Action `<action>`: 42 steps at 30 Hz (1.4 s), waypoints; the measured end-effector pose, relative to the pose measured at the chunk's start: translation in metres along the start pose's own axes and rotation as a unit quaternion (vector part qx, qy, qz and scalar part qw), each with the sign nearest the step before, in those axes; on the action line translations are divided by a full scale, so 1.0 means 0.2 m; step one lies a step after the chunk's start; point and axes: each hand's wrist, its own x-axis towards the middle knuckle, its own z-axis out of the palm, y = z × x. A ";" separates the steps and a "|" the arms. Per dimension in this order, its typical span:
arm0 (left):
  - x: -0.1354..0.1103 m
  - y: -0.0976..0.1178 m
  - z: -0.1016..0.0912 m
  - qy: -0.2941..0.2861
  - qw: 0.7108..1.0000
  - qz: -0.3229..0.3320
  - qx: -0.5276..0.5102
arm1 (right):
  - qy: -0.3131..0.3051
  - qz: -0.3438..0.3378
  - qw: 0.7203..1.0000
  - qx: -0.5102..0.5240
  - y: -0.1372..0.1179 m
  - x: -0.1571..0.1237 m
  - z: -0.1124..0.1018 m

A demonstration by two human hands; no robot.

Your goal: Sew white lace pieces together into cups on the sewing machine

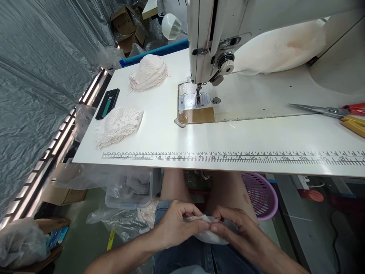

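Observation:
Above my lap, a piece of white fabric is pinched between both hands, its edge gathered at the fingertips. My left hand grips it from the left with thumb and forefinger pressed together. On the other side, my right hand pinches the same edge close to the left thumb. Part of the fabric hangs below the fingers, and its full shape is hidden by them. Beyond the table edge stands a sewing machine, its presser foot over the metal plate.
On the white table lie stacked lace pieces, a pale fabric pile, a black phone and scissors. A printed ruler runs along the front edge. Below are a purple basket and a clear plastic bin.

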 end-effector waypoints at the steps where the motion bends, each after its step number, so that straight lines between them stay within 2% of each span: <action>1: 0.00 -0.01 -0.01 -0.005 1.000 -0.002 -0.006 | 0.000 -0.001 1.000 0.006 0.00 0.00 -0.01; 6: 0.00 -0.03 -0.03 -0.016 1.000 0.017 -0.016 | 0.014 0.013 1.000 0.022 0.04 0.00 -0.03; 10: 0.00 -0.02 -0.03 -0.015 0.999 0.031 -0.029 | 0.020 -0.013 0.999 0.026 0.04 0.01 -0.04; 20: 0.01 0.01 -0.04 -0.007 0.998 0.063 0.018 | -0.003 -0.013 1.000 0.021 0.02 0.03 -0.03; 26: 0.01 0.04 -0.06 -0.025 0.997 0.066 0.045 | -0.049 0.001 0.998 0.046 -0.01 0.06 -0.04; 30: -0.01 0.08 -0.10 -0.034 0.994 0.057 0.087 | -0.020 0.012 0.998 0.058 -0.03 0.08 -0.05; 34: -0.02 0.11 -0.14 -0.031 0.990 0.078 0.109 | -0.017 -0.017 0.996 0.082 -0.05 0.08 -0.05; 37: -0.01 0.13 -0.16 -0.030 0.989 0.090 0.117 | 0.017 -0.039 0.996 0.079 -0.06 0.08 -0.06; 40: -0.02 0.15 -0.20 0.009 0.990 0.091 0.110 | 0.074 -0.061 0.993 0.074 -0.10 0.05 -0.07; 42: -0.06 0.21 -0.26 0.050 0.991 0.098 0.079 | 0.113 -0.058 0.987 0.102 -0.13 0.03 -0.07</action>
